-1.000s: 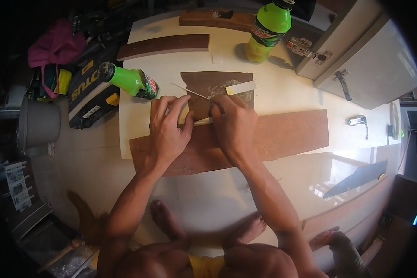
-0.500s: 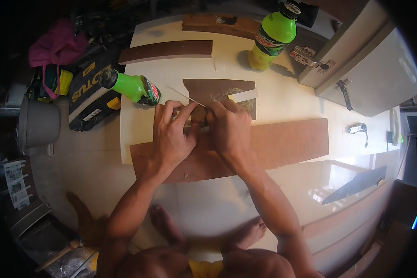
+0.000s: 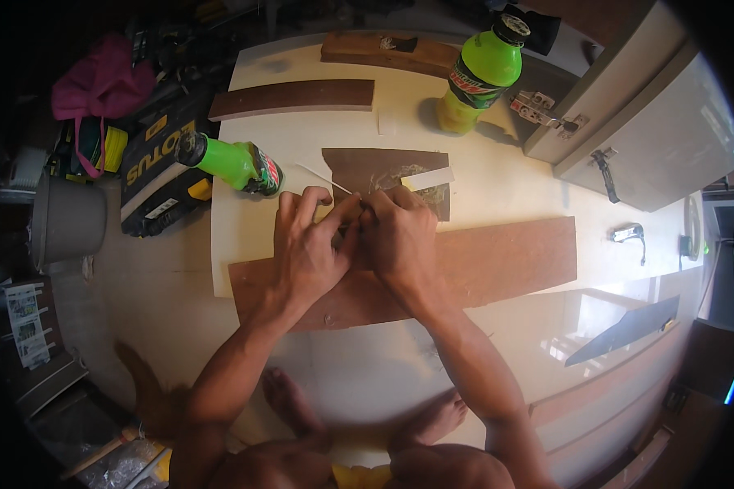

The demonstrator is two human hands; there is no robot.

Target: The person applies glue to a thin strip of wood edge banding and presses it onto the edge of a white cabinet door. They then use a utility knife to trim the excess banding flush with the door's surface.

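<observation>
My left hand (image 3: 311, 248) and my right hand (image 3: 398, 238) meet over the near edge of a dark brown sheet (image 3: 352, 165). A thin white stick (image 3: 328, 181) slants from the upper left down to the fingertips of my right hand, which is closed on it. On the left, my thumb and forefinger are pinched against the right hand; what they hold is hidden. Loose fibres and a short white strip (image 3: 432, 178) lie on the sheet. Under my wrists stretches a long reddish-brown board (image 3: 506, 257).
A green bottle (image 3: 236, 165) lies tilted at the left beside a black case (image 3: 159, 183). Another green bottle (image 3: 485, 69) stands far right, near an open cabinet door (image 3: 661, 122). Two wooden strips, one a dark strip (image 3: 294, 98), lie at the back of the white tabletop (image 3: 249, 212).
The view has shifted slightly, so the tabletop things sit a little lower. My hands stay together at the stick's end, with only small finger movement.
</observation>
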